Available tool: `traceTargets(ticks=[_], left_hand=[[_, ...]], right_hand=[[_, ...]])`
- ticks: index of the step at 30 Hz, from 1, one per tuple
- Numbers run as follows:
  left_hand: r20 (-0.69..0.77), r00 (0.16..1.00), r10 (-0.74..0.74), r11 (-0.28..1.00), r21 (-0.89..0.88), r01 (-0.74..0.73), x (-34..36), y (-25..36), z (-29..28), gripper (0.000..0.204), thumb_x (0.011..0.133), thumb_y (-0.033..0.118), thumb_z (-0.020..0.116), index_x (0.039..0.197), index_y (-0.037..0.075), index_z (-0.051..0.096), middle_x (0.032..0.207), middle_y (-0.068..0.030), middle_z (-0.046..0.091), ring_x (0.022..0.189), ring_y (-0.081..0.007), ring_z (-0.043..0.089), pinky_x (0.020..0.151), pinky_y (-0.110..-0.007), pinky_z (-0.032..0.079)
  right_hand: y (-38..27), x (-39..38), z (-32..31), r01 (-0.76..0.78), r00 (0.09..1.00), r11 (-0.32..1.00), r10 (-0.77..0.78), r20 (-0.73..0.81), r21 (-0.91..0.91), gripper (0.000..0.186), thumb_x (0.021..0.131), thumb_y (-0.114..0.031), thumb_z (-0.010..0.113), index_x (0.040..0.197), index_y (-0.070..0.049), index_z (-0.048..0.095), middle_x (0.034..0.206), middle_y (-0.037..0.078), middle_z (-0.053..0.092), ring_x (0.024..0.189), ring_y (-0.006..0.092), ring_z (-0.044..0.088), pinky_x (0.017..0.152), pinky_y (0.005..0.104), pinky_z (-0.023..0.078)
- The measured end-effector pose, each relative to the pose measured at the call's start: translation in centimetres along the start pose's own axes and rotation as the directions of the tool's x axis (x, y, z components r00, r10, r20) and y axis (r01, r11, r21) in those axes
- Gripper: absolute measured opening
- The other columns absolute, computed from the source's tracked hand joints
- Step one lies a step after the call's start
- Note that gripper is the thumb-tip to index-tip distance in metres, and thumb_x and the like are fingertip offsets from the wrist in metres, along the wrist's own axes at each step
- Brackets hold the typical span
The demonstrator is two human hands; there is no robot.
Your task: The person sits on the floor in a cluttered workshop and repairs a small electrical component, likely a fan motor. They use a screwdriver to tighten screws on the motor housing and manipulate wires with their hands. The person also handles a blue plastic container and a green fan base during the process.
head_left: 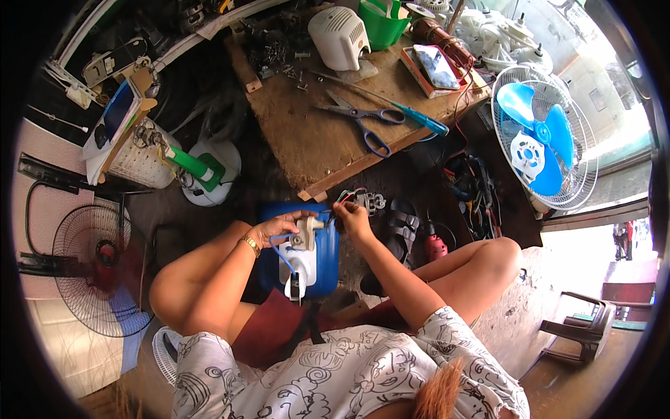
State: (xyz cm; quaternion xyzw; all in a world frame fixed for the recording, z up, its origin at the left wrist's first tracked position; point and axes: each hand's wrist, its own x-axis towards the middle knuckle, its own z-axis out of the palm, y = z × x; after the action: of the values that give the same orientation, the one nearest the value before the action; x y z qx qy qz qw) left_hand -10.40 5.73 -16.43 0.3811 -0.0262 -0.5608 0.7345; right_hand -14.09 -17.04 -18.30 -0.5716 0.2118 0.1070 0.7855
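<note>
Wooden desk [300, 140] stands ahead of the person. Blue container [327, 260] sits between the bent legs [478, 269]. Over it is the cream-white fan part [299, 257], long axis running fore-and-aft, dark end pointing toward the body. Left hand [274, 229]: fingers grasp its far end. Right hand [354, 222]: fingers are pinched together, apparently on thin wires [345, 198]; the contact is partly hidden.

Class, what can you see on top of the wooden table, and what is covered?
The table bears scissors, a screwdriver, small metal parts, a white cover, a green bin and a red box. Its surface beneath the last three is hidden.
</note>
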Motion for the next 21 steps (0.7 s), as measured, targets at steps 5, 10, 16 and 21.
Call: traceTargets(ticks=[5,10,16,21], left_hand=[[-0.322,0.928,-0.187,0.431,0.822,0.372,4.3,2.9,2.1,0.059,0.083,0.040,0.063,0.122,-0.001,0.048,0.114,-0.0153,0.058,0.105,-0.0231,0.056,0.090,-0.034,0.043],[-0.235,0.946,0.223,0.404,0.906,0.129,6.3,0.2,4.4,0.041,0.086,0.036,0.064,0.104,-0.001,0.059,0.098,-0.0105,0.062,0.092,-0.0191,0.058,0.081,-0.031,0.045],[-0.196,0.974,0.115,0.670,0.739,0.069,4.6,-1.3,0.7,0.024,0.088,0.029,0.061,0.088,0.005,0.065,0.073,0.0011,0.061,0.069,-0.0064,0.055,0.066,-0.025,0.045],[-0.241,0.970,0.015,0.575,0.796,0.189,2.9,0.7,2.2,0.020,0.090,0.022,0.060,0.097,0.003,0.063,0.074,0.0018,0.059,0.068,-0.0056,0.053,0.063,-0.024,0.044]], right_hand=[[-0.2,-0.6,0.7,0.093,0.995,0.967,-0.101,-0.021,-0.238,0.021,0.086,-0.014,0.068,0.075,0.004,0.063,0.065,0.000,0.060,0.058,0.0055,0.049,0.050,0.0246,0.040],[-2.3,-0.5,-0.8,0.276,0.953,0.773,-0.299,0.056,-0.571,0.015,0.085,-0.012,0.067,0.082,0.003,0.067,0.071,0.012,0.067,0.063,0.0169,0.061,0.058,0.0306,0.046],[-16.1,-0.3,-3.2,0.548,0.598,0.102,-0.742,0.303,-0.830,0.026,0.078,-0.010,0.067,0.103,-0.005,0.066,0.094,0.016,0.062,0.087,0.0342,0.059,0.078,0.0403,0.048],[-19.7,4.9,-5.5,0.310,0.606,-0.285,-0.676,0.420,-0.907,0.048,0.077,-0.015,0.066,0.123,-0.009,0.054,0.122,0.015,0.052,0.110,0.0368,0.049,0.087,0.0472,0.044]])
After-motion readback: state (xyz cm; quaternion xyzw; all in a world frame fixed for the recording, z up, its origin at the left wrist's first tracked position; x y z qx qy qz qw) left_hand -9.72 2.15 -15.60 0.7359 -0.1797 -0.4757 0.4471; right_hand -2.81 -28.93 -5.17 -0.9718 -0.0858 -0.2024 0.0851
